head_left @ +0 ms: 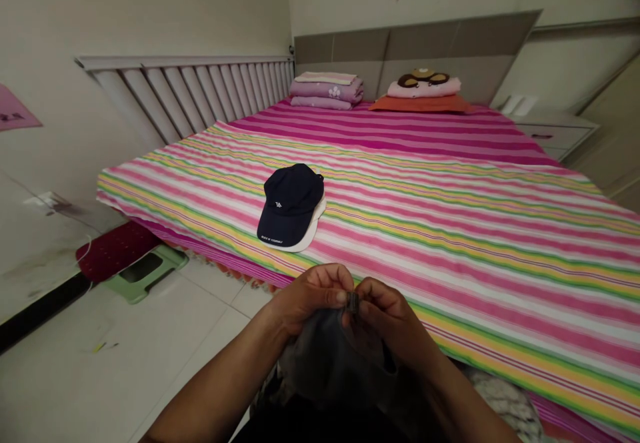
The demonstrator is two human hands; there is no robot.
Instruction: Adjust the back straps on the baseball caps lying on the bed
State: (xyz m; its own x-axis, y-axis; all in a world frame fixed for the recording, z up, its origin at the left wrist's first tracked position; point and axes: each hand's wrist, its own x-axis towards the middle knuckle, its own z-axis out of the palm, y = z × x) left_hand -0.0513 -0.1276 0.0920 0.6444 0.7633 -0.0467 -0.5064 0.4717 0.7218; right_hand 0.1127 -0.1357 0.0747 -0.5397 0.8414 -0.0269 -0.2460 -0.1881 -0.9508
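Holds a dark gray cloth item (325, 356), seemingly a cap, low in the view at the near edge of a striped bed (465, 229). Pinches a small dark piece (353, 303) at its top, perhaps a strap or buckle, between left hand (313, 293) and right hand (393, 313), with the fingers of both drawn in close, almost meeting. Lets the rest hang below, dim in shadow. Looks to be at the step of working that piece; cannot tell fastened from unfastened. Probably calls next for a firm pinch on one side and a small, careful pull or press on the other. Includes, on the bed beyond, a navy cap (293, 193) lying over a white cap (310, 235), untouched by either hand.
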